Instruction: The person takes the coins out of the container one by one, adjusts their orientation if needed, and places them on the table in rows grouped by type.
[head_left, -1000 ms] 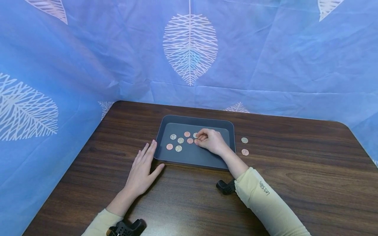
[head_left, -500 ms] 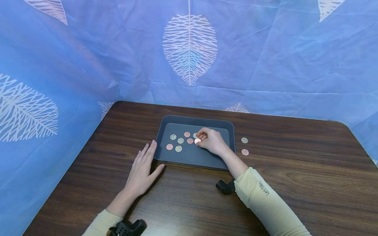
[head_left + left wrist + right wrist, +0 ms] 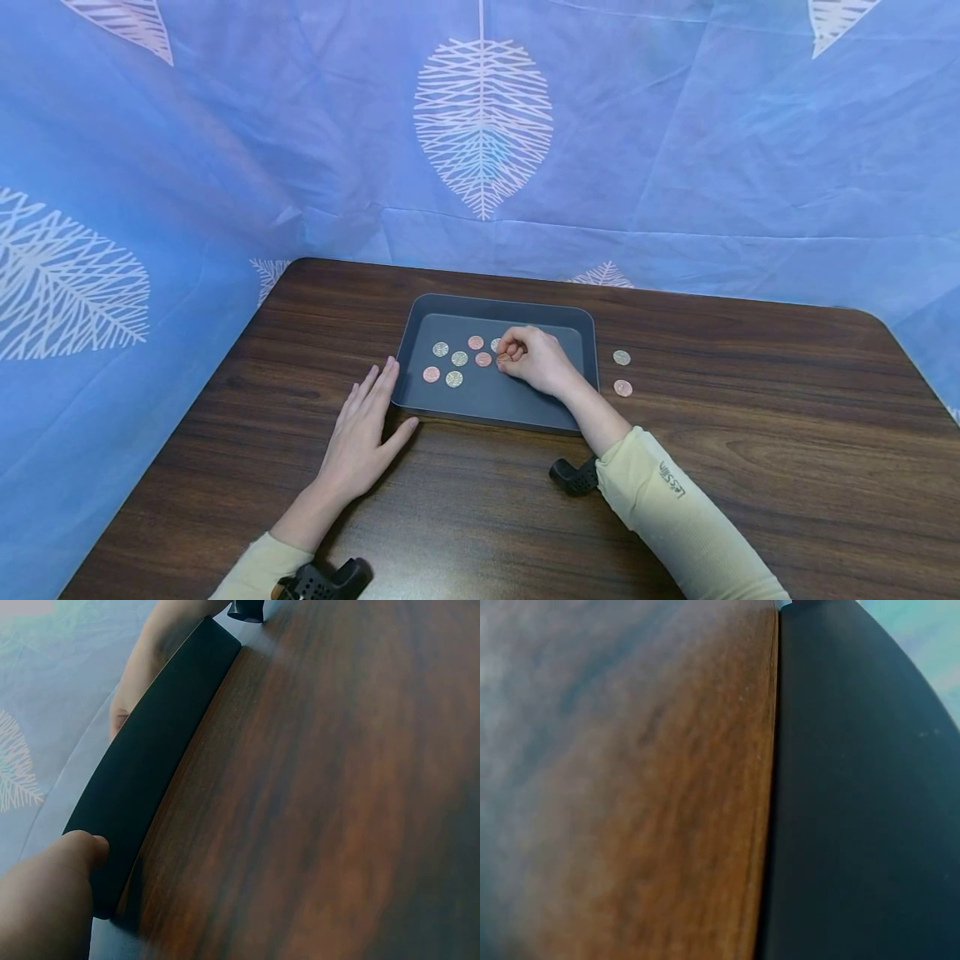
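Note:
A dark grey tray [image 3: 480, 407] lies on the wooden table, its outer wall [image 3: 154, 750] filling much of the left wrist view. Inside it are several copper-coloured coins [image 3: 431, 375] and silvery coins [image 3: 454, 379], laid flat in loose rows. Over the tray's middle, my right hand [image 3: 542, 360] pinches a copper-coloured coin [image 3: 502, 358], mostly covered by the fingertips. Those fingers also partly hide a silvery coin [image 3: 495, 345]. My left hand [image 3: 358, 446] rests at the tray's left front corner with straight fingers, the thumb [image 3: 79, 851] against the tray wall.
Right of the tray, one silvery coin [image 3: 622, 357] and one copper-coloured coin [image 3: 622, 388] lie on the table [image 3: 750, 417]. A blue cloth [image 3: 675, 150] with white leaf prints hangs behind and to the left. Both wrists carry black cameras.
The right fingertips have shifted slightly over the copper-coloured coin, which showed its bright face half a second ago and is now mostly covered. The left hand and other coins have stayed put.

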Demonstrator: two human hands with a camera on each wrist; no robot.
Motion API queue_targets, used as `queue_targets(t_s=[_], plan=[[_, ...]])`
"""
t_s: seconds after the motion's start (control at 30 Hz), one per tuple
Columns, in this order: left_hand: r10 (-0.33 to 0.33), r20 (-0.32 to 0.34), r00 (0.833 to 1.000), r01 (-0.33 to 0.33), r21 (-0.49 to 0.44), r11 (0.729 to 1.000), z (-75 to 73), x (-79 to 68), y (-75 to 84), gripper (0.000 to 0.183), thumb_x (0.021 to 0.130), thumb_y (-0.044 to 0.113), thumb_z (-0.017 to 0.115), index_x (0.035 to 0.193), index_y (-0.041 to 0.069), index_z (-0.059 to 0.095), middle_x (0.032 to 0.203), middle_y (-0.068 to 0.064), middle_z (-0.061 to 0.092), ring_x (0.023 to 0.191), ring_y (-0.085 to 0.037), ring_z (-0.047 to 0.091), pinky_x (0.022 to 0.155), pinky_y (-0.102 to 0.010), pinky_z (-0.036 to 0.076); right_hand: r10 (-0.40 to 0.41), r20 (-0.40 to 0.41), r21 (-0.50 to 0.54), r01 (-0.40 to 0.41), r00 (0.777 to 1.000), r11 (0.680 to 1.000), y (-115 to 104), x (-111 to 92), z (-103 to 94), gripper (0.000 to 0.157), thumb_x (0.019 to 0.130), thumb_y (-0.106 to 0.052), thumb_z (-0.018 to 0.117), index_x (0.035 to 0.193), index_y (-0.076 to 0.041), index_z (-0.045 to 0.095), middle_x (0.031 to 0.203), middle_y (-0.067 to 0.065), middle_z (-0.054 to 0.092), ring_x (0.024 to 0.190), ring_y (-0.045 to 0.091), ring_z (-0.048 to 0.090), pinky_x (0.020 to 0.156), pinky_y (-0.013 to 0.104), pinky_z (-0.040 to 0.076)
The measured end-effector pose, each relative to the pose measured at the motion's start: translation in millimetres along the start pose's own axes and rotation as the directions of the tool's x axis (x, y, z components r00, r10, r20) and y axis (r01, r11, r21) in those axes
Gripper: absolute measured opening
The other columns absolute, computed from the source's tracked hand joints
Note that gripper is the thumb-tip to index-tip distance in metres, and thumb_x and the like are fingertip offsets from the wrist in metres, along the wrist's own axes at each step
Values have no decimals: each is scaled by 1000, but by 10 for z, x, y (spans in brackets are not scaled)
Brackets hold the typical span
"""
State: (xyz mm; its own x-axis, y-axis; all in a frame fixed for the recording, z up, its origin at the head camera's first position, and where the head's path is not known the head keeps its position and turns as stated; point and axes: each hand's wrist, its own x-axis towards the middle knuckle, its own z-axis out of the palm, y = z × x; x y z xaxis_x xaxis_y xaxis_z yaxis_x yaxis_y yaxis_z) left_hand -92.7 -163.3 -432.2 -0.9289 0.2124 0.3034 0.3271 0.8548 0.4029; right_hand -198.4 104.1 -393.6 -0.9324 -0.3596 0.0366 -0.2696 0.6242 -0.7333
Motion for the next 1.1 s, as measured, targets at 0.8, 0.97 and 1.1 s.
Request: queue_targets(t_s=[0.8,0.97,1.1], plan=[[-7,9,1000,7,-2,1000,-6,-8,-8,74,88,47,50,147,18,15,151,5,14,138,-21,16,109,-47,14,-114,-84,-8,114,990,993,-122,-261,-262,13,85,-12,63,97,-11,68,87,-2,65,78,10,61,69,27,51],[1,6,1000,-1,-5,1000,2,-6,-8,74,89,46,51,147,18,15,151,5,15,138,-22,16,108,-49,15,-99,-129,-29,96,987,995,-26,-434,-444,12,86,-14,63,97,-13,67,88,-1,63,79,11,60,68,25,51],[-2,1,1000,2,-7,1000,3,-6,-18,74,88,46,52,147,18,16,151,5,14,138,-22,17,108,-48,15,-84,-163,-62,74,983,995,90,-576,-594,13,86,-14,62,98,-13,66,90,0,62,80,11,60,68,22,51]])
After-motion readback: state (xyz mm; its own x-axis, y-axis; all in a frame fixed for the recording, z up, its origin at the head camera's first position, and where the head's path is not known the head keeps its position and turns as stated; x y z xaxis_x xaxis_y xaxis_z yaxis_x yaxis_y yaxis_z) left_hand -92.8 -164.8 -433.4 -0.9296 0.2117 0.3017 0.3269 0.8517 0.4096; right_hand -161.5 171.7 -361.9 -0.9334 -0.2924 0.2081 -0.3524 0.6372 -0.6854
